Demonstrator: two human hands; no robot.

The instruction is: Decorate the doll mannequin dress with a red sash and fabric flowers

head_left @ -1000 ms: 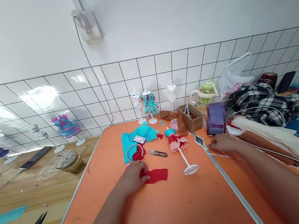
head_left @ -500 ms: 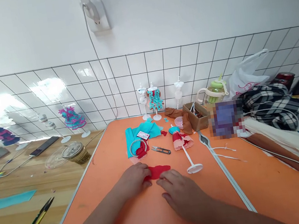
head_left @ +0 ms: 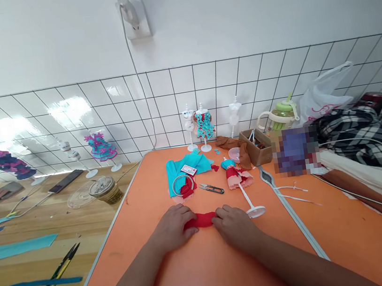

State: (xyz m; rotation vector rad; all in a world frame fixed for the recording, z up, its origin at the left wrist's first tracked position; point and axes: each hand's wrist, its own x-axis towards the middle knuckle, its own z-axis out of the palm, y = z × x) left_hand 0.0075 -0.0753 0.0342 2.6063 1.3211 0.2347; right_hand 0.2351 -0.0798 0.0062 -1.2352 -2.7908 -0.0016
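A small red piece of cloth (head_left: 204, 219) lies on the orange table between my hands. Its left end is under the fingers of my left hand (head_left: 175, 226), which are closed on it. My right hand (head_left: 236, 226) pinches the right end, and the fingertips cover that edge. Just beyond lie black thread snips (head_left: 211, 188) and a metal ring (head_left: 183, 186) on red and turquoise cloth (head_left: 172, 169). To the right, a small dress form in a turquoise and red dress (head_left: 233, 175) lies tipped over, its white base towards my right hand.
Small dress forms (head_left: 204, 127) stand along the tiled wall. A cardboard box (head_left: 260, 152) of tools sits at the back right, near a white zipper (head_left: 293, 214). On the wooden table at left are a lidded cup (head_left: 107, 192) and yellow-black snips (head_left: 58, 274).
My right hand has moved onto the right end of the red cloth and closed there. The cloth now looks narrower and straighter. The whole view has shifted slightly.
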